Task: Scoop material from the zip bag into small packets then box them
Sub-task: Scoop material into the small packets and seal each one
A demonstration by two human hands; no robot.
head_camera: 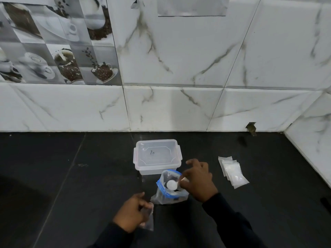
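Observation:
A clear zip bag [163, 195] with a blue zip strip stands open on the black counter, just in front of a clear plastic box [157, 156] with its lid on. My right hand [198, 178] pinches the handle of a white scoop [171, 184] whose bowl sits in the bag's mouth. My left hand [131, 213] holds a small clear packet [148, 221] left of and nearer than the bag. A pile of small packets [232, 173], some filled with white material, lies to the right.
The black counter [71, 185] ends at a white marble-tile wall [179, 108] behind the box. A side wall [311, 149] closes in at the right, near the packet pile. Both my sleeves are dark.

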